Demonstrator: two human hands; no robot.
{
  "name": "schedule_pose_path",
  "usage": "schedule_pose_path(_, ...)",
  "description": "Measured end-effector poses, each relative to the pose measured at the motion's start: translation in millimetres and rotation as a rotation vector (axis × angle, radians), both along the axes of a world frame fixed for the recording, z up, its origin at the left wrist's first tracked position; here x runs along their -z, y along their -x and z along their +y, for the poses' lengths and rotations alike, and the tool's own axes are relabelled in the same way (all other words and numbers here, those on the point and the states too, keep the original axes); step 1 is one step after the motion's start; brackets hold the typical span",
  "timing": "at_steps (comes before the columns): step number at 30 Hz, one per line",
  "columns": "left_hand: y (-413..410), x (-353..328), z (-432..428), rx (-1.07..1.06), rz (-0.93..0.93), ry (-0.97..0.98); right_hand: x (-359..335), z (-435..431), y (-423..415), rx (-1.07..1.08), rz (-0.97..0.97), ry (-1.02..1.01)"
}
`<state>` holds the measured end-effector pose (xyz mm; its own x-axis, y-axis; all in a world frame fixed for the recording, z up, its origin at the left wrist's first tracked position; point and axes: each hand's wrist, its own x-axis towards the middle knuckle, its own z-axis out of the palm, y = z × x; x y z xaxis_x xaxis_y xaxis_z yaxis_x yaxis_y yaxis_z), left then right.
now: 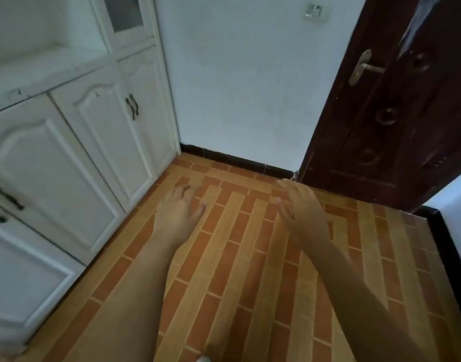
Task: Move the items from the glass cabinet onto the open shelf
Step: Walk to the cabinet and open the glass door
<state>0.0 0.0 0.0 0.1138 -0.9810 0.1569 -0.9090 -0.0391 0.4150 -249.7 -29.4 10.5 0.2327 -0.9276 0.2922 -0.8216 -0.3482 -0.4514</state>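
My left hand and my right hand are both stretched forward over the tiled floor, fingers apart, holding nothing. The glass cabinet door shows at the top left, shut, with frosted glass; what stands behind it is hidden. To its left a white open shelf surface runs along the top of the lower cupboards. No loose items are in view.
White lower cupboard doors with dark handles line the left side. A dark wooden door stands open at the right. A white wall with a switch plate is ahead. Orange brick-pattern floor lies below.
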Motion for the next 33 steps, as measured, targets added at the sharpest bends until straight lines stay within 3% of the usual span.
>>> schedule_pose_path(4, -26, 13, 0, -0.044, -0.025, -0.055, 12, -11, -28, -0.020, 0.092, -0.020)
schedule_pose_path(22, -122, 33, -54, -0.048, 0.009, -0.095, 21, -70, -122, -0.098, 0.105, -0.055)
schedule_pose_path(33, -157, 48, -176, -0.152, -0.013, -0.127, 32, -216, -159, -0.167, 0.120, -0.027)
